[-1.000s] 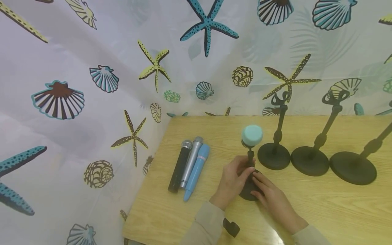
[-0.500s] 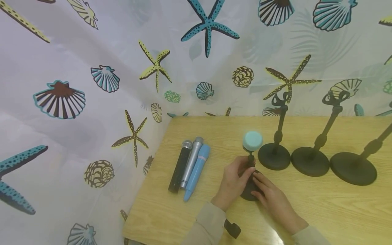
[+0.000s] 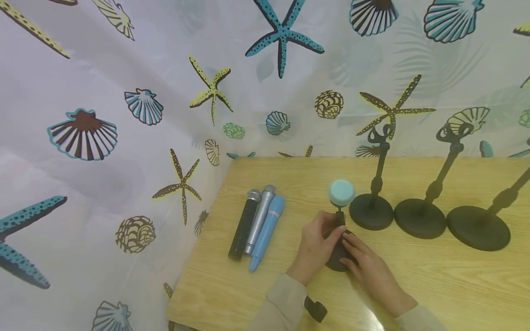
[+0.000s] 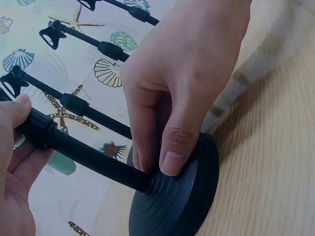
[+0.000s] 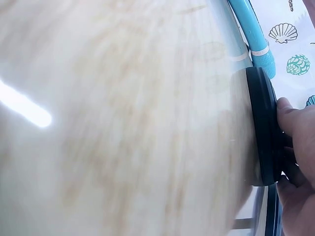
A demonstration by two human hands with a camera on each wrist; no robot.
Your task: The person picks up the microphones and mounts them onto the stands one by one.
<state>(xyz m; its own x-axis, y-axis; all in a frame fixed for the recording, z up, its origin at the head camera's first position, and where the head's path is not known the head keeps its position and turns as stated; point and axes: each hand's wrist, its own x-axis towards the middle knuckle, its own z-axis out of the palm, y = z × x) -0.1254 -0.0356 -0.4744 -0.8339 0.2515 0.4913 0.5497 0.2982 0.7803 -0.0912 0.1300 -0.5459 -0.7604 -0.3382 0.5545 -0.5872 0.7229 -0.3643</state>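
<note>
A black tabletop stand [image 3: 336, 261] is upright before me, with a pale turquoise, round-topped piece [image 3: 341, 192] at its upper end. My left hand [image 3: 313, 246] grips the collar partway up the pole [image 4: 98, 160]; the thumb and fingers wrap round it in the left wrist view. Low down, my right hand [image 3: 370, 271] holds the round base [image 4: 189, 201], thumb on one side of the pole's foot and fingers on the other. In the right wrist view the base [image 5: 265, 128] shows edge-on beside that hand. The fingers partly hide the lower pole.
Several similar black stands with clips on top, the nearest stand [image 3: 371, 211] among them, line up at the right. Black [image 3: 245, 225], silver [image 3: 261, 218] and blue microphones [image 3: 267, 232] lie at the left. A small black clip [image 3: 316, 309] lies by my left sleeve.
The turquoise top has come down closer to my left hand, and less of the upper pole shows. Both hands keep nearly the same places on the stand.
</note>
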